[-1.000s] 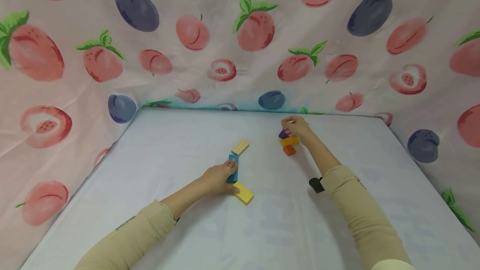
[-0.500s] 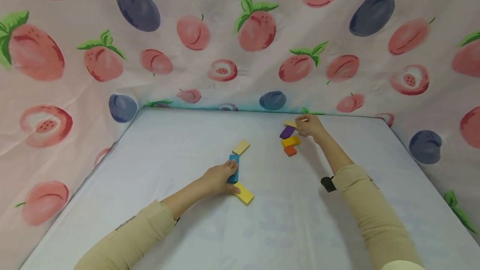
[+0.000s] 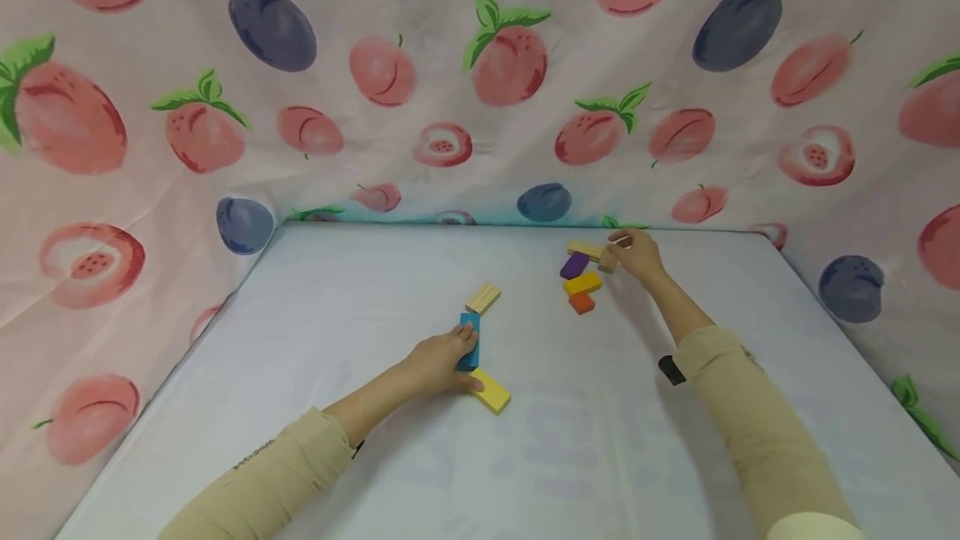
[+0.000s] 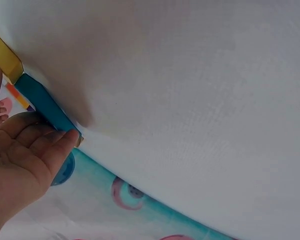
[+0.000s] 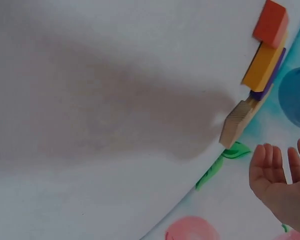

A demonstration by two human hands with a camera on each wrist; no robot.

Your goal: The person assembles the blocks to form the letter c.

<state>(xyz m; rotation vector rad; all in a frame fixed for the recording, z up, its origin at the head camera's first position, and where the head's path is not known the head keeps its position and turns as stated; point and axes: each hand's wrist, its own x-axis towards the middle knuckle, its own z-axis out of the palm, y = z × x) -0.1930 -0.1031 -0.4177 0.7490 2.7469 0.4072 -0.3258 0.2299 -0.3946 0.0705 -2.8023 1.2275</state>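
In the head view my left hand [image 3: 442,361] rests its fingers on the blue block [image 3: 468,327], while its thumb touches the yellow block [image 3: 491,392]. Beyond the blue block's far end lies a plain wooden block [image 3: 483,298]. The left wrist view shows slightly bent fingers along the side of the blue block [image 4: 47,102]. My right hand [image 3: 636,257] is beside a small plain wooden block [image 3: 607,261]. In the right wrist view this hand [image 5: 275,177] has its fingers spread and stands apart from the wooden block [image 5: 235,125].
Left of my right hand runs a row of blocks: orange [image 3: 581,302], amber [image 3: 582,283], purple [image 3: 575,265], and a long plain wooden one [image 3: 585,250]. A fruit-printed cloth [image 3: 442,73] hangs behind the white table [image 3: 360,273].
My right hand has drawn back to the right from the purple and long wooden blocks. A small wooden block now shows beside it. The left hand has stayed in place.
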